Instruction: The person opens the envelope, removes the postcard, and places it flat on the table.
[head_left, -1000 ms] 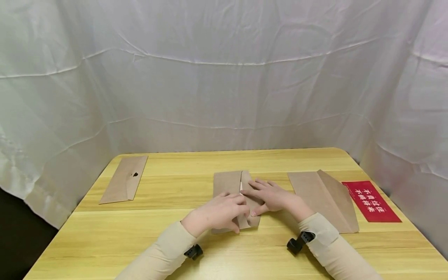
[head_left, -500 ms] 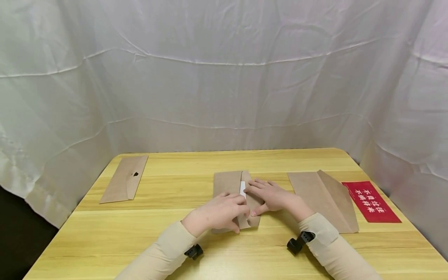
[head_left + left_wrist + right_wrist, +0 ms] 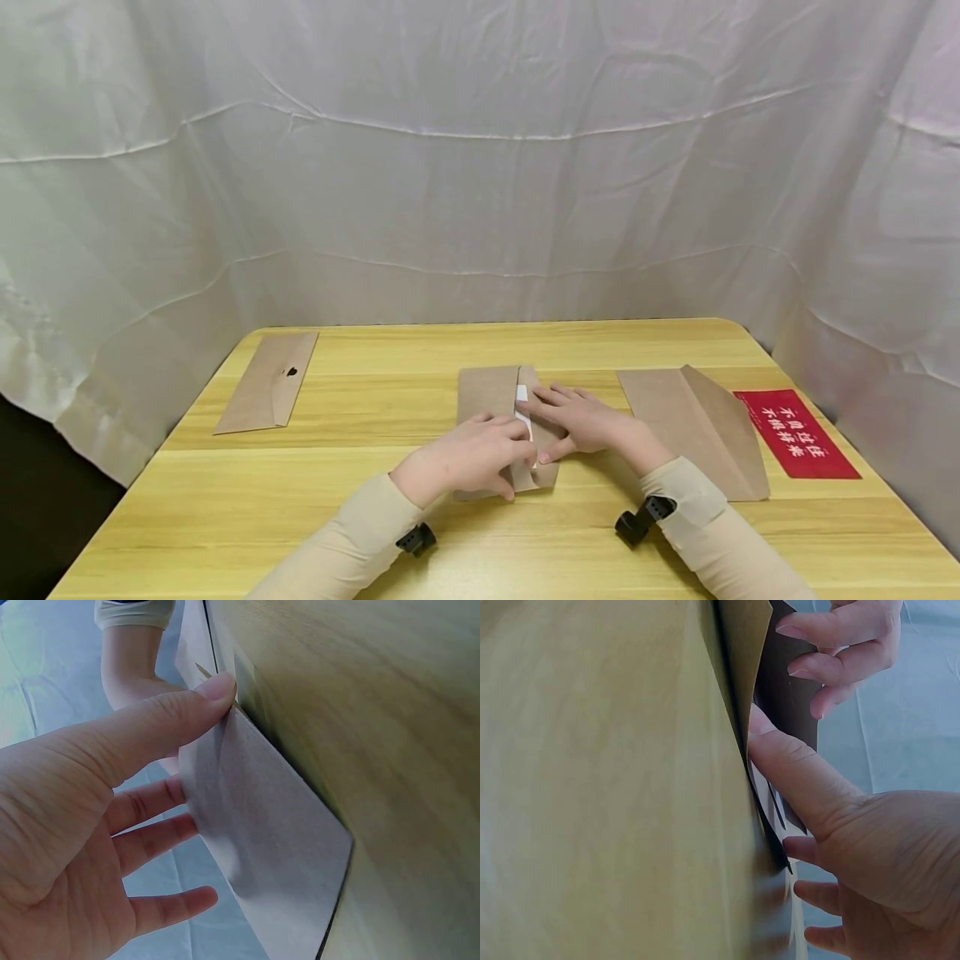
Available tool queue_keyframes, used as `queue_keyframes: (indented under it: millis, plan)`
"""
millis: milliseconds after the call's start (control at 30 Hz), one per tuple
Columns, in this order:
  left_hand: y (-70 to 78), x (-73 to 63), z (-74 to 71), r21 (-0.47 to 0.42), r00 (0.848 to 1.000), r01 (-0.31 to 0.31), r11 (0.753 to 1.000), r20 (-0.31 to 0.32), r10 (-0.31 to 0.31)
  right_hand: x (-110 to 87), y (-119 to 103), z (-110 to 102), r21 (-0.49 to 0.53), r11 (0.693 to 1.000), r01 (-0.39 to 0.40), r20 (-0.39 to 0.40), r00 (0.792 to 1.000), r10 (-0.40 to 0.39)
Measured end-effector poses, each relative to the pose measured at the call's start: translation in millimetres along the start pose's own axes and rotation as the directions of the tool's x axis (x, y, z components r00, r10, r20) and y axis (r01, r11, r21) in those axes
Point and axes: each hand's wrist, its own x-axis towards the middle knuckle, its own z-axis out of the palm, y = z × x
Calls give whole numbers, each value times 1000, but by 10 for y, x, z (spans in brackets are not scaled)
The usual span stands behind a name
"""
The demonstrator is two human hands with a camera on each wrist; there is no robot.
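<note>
A brown paper envelope [image 3: 483,392] lies at mid-table, its flap [image 3: 549,437] along the right side. Between body and flap shows a white strip of paper [image 3: 522,393]. My left hand [image 3: 468,454] arches over the lower part of the envelope; in the left wrist view its thumb [image 3: 215,688] pinches the near edge, with the forefinger hidden. From the right, my right hand [image 3: 581,419] rests on the flap with its fingers stretched out and spread. The right wrist view has the right thumb [image 3: 787,754] at the near edge, pointing into the opening.
Far left lies a closed brown envelope [image 3: 262,379] with a small black mark. On the right, another envelope [image 3: 660,408] has its pointed flap unfolded and overlaps a red card [image 3: 795,433] with white characters. Behind the table hangs a pale curtain [image 3: 480,208].
More of the white paper shows in the gap between envelope and flap than a second ago. The right fingertips shift slightly; the left hand stays where it was.
</note>
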Motion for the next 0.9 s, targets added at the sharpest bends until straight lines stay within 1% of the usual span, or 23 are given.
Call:
queue_keyframes:
  millis: [167,400,500,633,767,900]
  plan:
    - [0,-1,0,-2,1000,2,1000,-1,-2,-6,-6,-10,-9,1000,12,-1,1000,-12]
    - [0,-8,-4,10,1000,-3,1000,-14,3,7,-6,-8,39,999,-8,9,1000,8]
    - [1,-9,-9,6,1000,0,1000,-10,0,1,-9,-34,53,999,-7,11,1000,7]
    - [3,-10,-18,0,1000,3,1000,-8,-3,-17,-13,-78,57,998,-27,17,1000,26]
    - [7,-12,-24,3,1000,-2,1000,-10,2,-31,-10,-98,45,998,-41,5,999,40]
    - [14,-5,-28,13,1000,-6,1000,-6,7,-9,11,-63,61,997,-52,-19,998,53]
